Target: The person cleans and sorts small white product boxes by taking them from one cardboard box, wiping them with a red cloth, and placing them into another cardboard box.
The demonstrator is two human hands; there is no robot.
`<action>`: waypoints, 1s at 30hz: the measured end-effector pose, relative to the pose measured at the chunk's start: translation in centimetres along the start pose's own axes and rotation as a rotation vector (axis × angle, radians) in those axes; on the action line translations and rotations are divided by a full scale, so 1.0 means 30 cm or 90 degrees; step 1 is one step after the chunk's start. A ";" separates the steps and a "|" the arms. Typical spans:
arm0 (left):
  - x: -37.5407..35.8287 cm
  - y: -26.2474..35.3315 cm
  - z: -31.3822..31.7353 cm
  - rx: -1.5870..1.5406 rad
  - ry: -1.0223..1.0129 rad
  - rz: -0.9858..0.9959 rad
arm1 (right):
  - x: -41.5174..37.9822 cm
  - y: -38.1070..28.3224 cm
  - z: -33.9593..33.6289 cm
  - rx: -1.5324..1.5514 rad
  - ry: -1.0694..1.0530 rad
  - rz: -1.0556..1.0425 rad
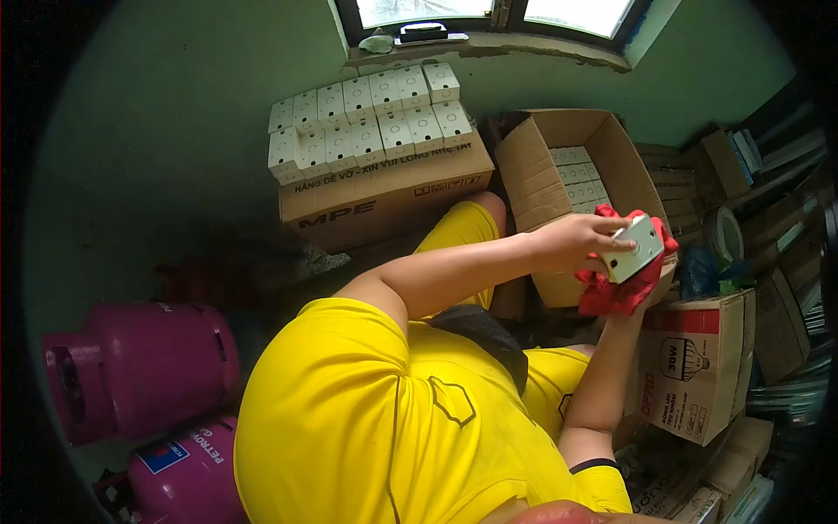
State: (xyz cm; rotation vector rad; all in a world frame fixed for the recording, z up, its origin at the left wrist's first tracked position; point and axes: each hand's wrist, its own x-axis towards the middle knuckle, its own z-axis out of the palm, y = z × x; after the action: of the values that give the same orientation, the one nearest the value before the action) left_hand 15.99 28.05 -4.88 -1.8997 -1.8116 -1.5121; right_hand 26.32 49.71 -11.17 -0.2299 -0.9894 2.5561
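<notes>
My left hand (pixel 583 244) grips a white electrical mounting box (pixel 635 250), thumb and fingers at its left end. The box has dark slots and a round mark on its face. Under and around it is a bunched red cloth (pixel 621 297), held by my right hand (pixel 648 302), whose fingers are mostly hidden by the cloth. Both hands are over the near side of an open cardboard carton (pixel 529 171). Inside that carton lie rows of similar white boxes (pixel 576 175). More white boxes (pixel 367 140) stand in two rows on a closed MPE carton (pixel 384 196).
Two purple gas cylinders (pixel 161 371) are at the left. To the right stands a carton with a bulb picture (pixel 698 367), with a blue plastic bag (pixel 698 266) and a tape roll (pixel 726 231) behind it. A window sill (pixel 489 45) runs along the back wall.
</notes>
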 end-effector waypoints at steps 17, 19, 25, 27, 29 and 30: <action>-0.621 0.030 -0.855 0.661 0.108 -0.447 | -0.123 -0.036 0.291 -0.029 0.076 0.082; -0.748 0.024 -0.952 0.722 0.119 -0.477 | -0.112 -0.048 0.245 -0.008 0.064 0.110; -0.896 0.048 -1.031 0.924 0.055 -0.636 | -0.108 -0.028 0.272 -0.008 0.100 0.101; -0.914 0.038 -1.035 0.955 0.063 -0.668 | -0.105 -0.040 0.281 -0.009 0.111 0.104; -0.910 0.039 -1.034 0.981 0.089 -0.680 | -0.116 -0.042 0.324 -0.055 0.142 0.064; -0.913 0.037 -1.041 0.980 0.075 -0.675 | -0.120 -0.041 0.338 -0.079 0.157 0.043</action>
State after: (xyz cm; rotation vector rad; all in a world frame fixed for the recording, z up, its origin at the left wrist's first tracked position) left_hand 5.24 -11.98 -7.70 -0.0999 -2.6307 0.1161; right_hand 27.04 42.86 -2.81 -0.6072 -1.0591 2.4526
